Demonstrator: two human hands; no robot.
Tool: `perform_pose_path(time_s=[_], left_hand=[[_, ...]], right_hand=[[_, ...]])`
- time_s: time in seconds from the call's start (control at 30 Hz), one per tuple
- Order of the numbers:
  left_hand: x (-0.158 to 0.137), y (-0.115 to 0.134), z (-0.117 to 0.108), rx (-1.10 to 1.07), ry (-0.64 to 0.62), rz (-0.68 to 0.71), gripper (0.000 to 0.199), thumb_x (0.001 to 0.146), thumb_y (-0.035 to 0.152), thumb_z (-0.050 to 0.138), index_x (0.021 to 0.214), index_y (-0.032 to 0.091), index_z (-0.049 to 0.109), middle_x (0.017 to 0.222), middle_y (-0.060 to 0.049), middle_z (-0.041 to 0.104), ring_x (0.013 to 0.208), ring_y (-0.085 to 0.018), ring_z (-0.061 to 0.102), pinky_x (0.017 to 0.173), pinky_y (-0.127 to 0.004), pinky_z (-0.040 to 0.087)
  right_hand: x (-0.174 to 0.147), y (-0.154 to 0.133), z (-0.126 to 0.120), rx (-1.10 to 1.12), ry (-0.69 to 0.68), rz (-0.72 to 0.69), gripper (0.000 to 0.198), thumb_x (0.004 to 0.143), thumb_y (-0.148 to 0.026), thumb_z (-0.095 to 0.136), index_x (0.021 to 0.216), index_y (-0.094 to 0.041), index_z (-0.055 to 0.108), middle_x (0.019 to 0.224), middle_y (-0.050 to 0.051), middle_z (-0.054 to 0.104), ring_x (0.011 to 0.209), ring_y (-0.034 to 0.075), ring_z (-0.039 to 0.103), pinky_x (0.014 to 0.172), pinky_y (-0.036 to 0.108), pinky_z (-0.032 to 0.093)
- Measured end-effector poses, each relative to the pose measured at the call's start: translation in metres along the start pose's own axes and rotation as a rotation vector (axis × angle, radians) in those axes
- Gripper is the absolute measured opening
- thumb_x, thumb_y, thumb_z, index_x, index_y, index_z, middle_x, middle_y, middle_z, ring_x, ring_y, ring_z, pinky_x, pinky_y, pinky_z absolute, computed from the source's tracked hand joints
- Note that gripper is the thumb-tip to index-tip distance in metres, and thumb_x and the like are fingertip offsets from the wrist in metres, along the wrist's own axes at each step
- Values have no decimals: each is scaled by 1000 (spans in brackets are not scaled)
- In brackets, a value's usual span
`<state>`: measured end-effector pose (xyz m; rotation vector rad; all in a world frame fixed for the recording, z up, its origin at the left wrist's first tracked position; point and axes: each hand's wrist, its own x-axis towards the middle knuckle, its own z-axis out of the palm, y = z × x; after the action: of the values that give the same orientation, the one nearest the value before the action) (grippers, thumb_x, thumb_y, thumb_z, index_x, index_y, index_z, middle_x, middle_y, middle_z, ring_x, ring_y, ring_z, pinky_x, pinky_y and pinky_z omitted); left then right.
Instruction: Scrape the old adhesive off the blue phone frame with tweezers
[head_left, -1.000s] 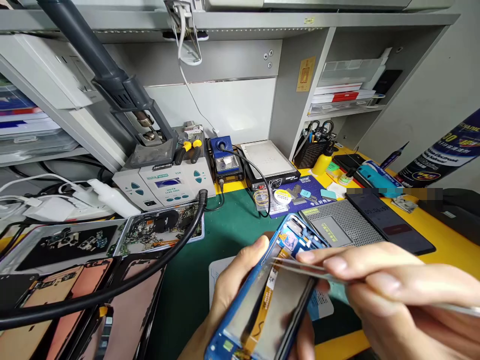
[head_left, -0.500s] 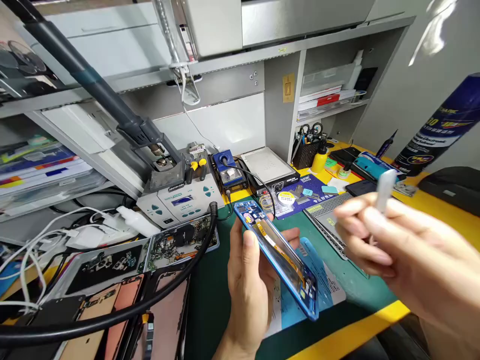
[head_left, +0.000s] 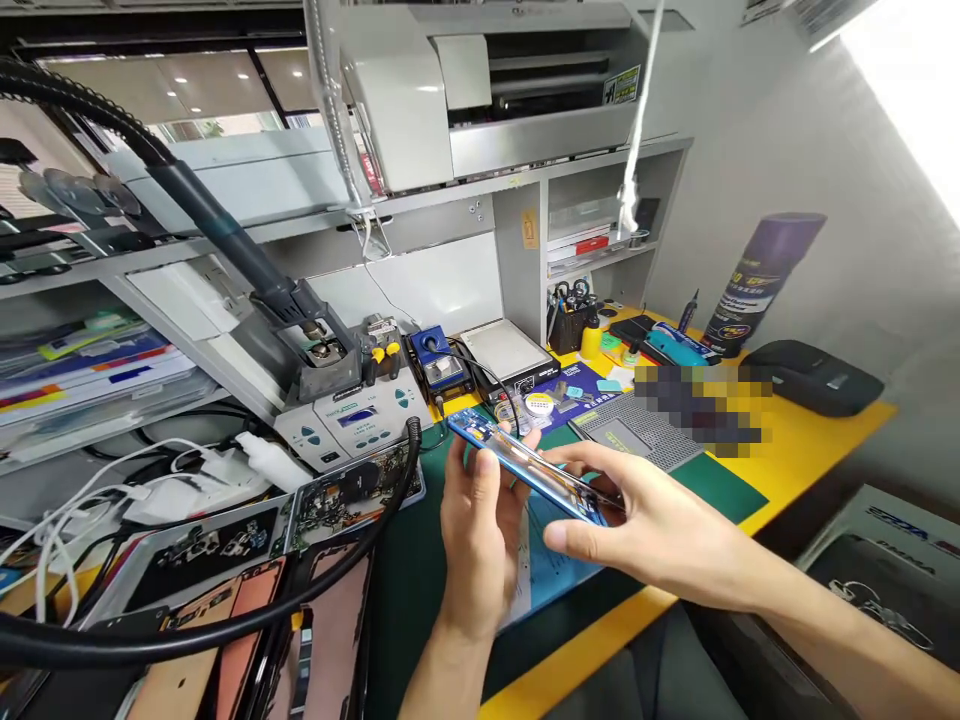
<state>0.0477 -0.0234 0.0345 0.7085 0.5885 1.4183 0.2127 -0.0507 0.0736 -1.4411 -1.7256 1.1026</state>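
Note:
My left hand [head_left: 480,510] grips the upper end of a blue opened phone frame [head_left: 517,462], thumb on the near edge and fingers behind. Parts and an orange-brown flex cable show inside the frame, which lies tilted across the middle of the view. My right hand [head_left: 637,510] is closed around the frame's lower end, fingers over the far edge and thumb at the near side. A dark thin edge runs beneath those fingers; what it belongs to is unclear. Below both hands lies a blue printed sheet [head_left: 559,575] on the green mat [head_left: 409,610].
To the left stand a hot-air station [head_left: 367,425] and opened phone shells [head_left: 247,610], with a thick black hose [head_left: 352,560] crossing before them. A perforated grey plate [head_left: 637,430] lies to the right. Behind it are a spray can [head_left: 765,285] and a black case [head_left: 814,378].
My right hand has come left and down onto the phone frame; the whitish strip it held is out of sight. The frame has tipped flatter. The head view has shifted upward and right.

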Motion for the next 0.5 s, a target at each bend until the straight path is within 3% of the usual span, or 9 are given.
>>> perform_pose_path(time_s=[0.1,0.2,0.37,0.43,0.5], left_hand=[[0,1,-3,33,-89,-26,33,92,36,72,120,22,65,126,-9,72,130,-32,63,109,-47,50],[-3,0,0,75,-154,-71,47,85,25,80,129,23,64,129,-9,72,131,-30,62,113,-44,47],[0,-8,28,135,-219,-104,61,84,17,80,140,26,59,122,-5,75,120,-26,68,112,-45,47],[6,-13,41,141,-237,-83,65,83,16,80,142,28,56,120,-4,76,119,-26,68,112,-46,47],[14,-18,51,130,-245,-41,71,81,17,81,144,31,52,126,-3,74,123,-27,67,113,-47,46]], right_hand=[[-7,8,-9,35,0,-13,57,78,-55,80,123,-24,66,95,2,72,79,20,65,66,29,52],[-14,17,-21,67,-14,-13,53,76,-50,83,119,-22,68,95,2,72,81,20,65,70,30,53],[-20,30,-49,130,19,-51,60,67,-44,91,118,-20,70,102,2,71,87,20,63,75,31,50],[-20,36,-65,199,39,-84,68,58,-40,97,117,-21,71,109,2,71,93,21,63,79,31,51],[-18,43,-84,300,88,-104,66,58,-38,97,116,-21,71,109,2,70,91,19,63,76,29,52]])
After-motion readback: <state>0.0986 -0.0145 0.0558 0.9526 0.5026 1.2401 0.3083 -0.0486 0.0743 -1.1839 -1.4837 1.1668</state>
